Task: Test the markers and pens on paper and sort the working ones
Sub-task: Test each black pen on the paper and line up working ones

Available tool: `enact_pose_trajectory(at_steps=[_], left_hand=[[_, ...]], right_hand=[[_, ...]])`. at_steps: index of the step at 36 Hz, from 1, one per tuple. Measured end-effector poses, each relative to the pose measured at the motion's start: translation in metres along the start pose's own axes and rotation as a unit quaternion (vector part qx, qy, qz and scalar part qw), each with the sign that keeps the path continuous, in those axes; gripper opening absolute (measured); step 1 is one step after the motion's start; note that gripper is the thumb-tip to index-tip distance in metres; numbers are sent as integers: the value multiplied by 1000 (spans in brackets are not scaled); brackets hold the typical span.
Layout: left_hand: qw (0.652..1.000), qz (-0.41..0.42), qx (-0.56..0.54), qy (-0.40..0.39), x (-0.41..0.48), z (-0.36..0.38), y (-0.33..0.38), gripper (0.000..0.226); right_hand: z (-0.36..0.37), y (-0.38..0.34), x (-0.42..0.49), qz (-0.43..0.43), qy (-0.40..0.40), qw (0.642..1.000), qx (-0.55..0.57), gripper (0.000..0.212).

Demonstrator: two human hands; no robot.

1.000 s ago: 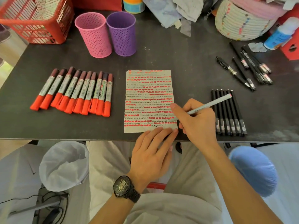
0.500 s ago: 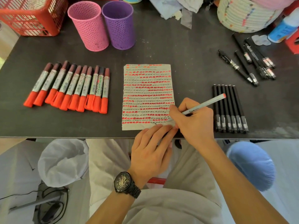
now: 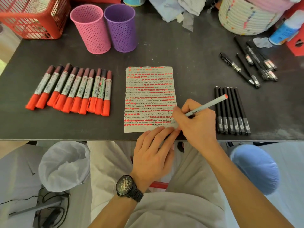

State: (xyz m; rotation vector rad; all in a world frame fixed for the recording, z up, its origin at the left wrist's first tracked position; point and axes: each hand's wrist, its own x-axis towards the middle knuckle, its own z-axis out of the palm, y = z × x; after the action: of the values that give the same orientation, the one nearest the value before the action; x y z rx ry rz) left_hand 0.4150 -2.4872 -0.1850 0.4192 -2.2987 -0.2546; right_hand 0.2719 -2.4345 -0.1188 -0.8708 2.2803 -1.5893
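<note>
The right hand point(image 3: 196, 122) has its grip closed around a slim white pen with an orange-red end cap point(image 3: 208, 105), the writing tip pressed to the lower right corner of the small grey sheet of paper covered in red dashes and black scribbles point(image 3: 148, 98). The pen's long axis slants up and away from that sheet toward the row of six black pens lying side by side point(image 3: 232, 111), just right of the paper. The left hand point(image 3: 153, 149) holds nothing: its fingers lie flat and extended, pinning the sheet's near edge to the dark tabletop point(image 3: 189, 51).

The tip itself is hidden behind the right-hand fingers, so I cannot tell whether it leaves a mark. Only a narrow blank strip remains at the sheet's near edge. Whichever way the test goes, the black row lies nearest the right hand; the row of red-capped markers with silver labels point(image 3: 72, 89) sits left of the paper, nearer the left hand.
</note>
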Motion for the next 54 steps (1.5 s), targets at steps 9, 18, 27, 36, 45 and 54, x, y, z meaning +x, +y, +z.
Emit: enact_pose_trajectory(at_steps=[9, 18, 27, 36, 45, 54], left_hand=[[1000, -1, -3, -13, 0, -2, 0, 37], [998, -12, -27, -54, 1, -12, 3, 37], [986, -45, -141, -73, 0, -46, 11, 30], [772, -428, -396, -254, -44, -72, 22, 18], [588, -597, -472, -274, -57, -56, 15, 25], [639, -531, -492, -259, -52, -58, 13, 49]], right_hand=[[-2, -2, -1, 4, -12, 1000, 0, 33], [-6, -10, -7, 10, 29, 999, 26, 38], [-22, -15, -75, 90, 31, 969, 228, 28], [-26, 2, -145, 327, 12, 855, 403, 8], [-30, 18, -151, 364, 32, 864, 347, 24], [-32, 15, -139, 351, 34, 881, 315, 37]])
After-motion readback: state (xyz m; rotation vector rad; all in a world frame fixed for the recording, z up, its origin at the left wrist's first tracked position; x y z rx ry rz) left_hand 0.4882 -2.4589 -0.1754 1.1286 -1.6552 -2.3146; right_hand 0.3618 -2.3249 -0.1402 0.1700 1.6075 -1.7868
